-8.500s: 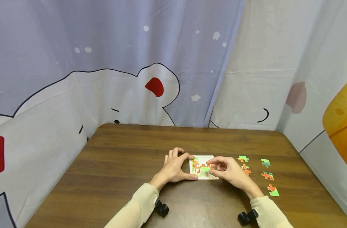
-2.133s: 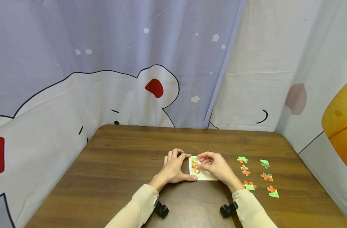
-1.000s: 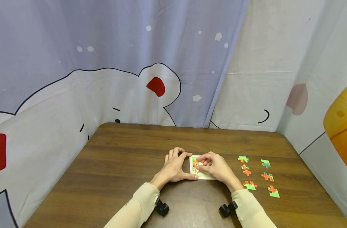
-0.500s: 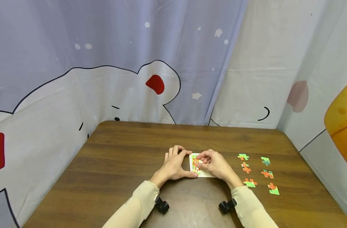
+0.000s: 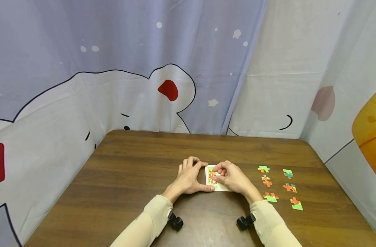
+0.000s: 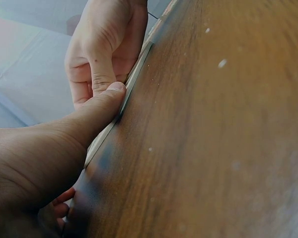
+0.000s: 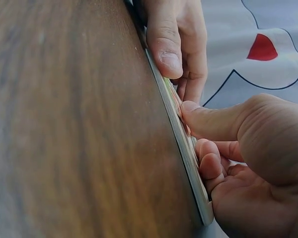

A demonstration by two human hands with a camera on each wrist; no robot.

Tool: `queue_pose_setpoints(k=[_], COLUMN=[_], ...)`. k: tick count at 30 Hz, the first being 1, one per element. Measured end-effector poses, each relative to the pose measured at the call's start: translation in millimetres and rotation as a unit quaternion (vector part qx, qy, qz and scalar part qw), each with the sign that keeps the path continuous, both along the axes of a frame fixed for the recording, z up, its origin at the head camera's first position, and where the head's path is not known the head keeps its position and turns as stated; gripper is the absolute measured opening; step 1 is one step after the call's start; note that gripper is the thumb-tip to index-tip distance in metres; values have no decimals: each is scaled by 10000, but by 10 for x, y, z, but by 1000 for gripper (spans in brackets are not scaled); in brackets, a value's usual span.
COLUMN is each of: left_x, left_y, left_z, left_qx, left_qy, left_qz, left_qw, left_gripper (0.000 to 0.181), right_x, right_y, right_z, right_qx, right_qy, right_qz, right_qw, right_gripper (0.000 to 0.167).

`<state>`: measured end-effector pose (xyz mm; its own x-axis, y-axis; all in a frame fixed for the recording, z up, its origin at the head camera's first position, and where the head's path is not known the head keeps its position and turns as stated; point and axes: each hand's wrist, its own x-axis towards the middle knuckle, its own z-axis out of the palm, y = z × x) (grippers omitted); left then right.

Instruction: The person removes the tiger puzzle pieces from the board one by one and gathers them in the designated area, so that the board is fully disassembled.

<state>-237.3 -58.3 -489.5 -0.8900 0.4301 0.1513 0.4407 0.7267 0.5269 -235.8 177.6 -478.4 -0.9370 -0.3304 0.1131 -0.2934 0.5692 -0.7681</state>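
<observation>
A small white-rimmed jigsaw tray [image 5: 225, 188] lies on the table, its left side filled with orange and green pieces that form an animal's face [image 5: 211, 174]. My left hand [image 5: 186, 178] grips the tray from the left, index finger at the far edge and thumb at the near edge. Over the tray, my right hand [image 5: 234, 177] pinches a jigsaw piece against the face part; its fingers mostly hide the piece. In the right wrist view, the right thumb [image 7: 208, 119] presses at the tray's surface, close to the left thumb [image 7: 165, 47].
To the right lie several loose jigsaw pieces in two columns, among them a green-orange piece [image 5: 263, 169], an orange-green piece [image 5: 270, 197] and a corner-like piece [image 5: 296, 203]. Printed curtains [image 5: 206, 68] stand behind the wooden table [image 5: 138, 154].
Since the oldest frame, an orange-green piece has gone from my right hand to the table on the right. That hand has shifted left over the tray; lately both hands barely move.
</observation>
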Motion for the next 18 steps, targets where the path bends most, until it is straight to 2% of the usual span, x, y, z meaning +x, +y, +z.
queue_pose_setpoints(k=[11,14,18], left_x=[-2,-27,-16], left_y=[-4,-10,-10], left_z=[-17,-84,-62], left_qx=[-26,32,95], left_qy=[1,231,322], left_qz=[17,-15,-70], left_qw=[10000,9997,9994], left_gripper=[95,94,94], right_x=[1,5,5], right_y=[-16,-8,11], right_z=[0,1,4], right_qx=[215,160,186], right_qy=[50,14,70], right_qz=[46,-18,-252], right_qw=[9997,9999,9995], right_gripper=[14,15,14])
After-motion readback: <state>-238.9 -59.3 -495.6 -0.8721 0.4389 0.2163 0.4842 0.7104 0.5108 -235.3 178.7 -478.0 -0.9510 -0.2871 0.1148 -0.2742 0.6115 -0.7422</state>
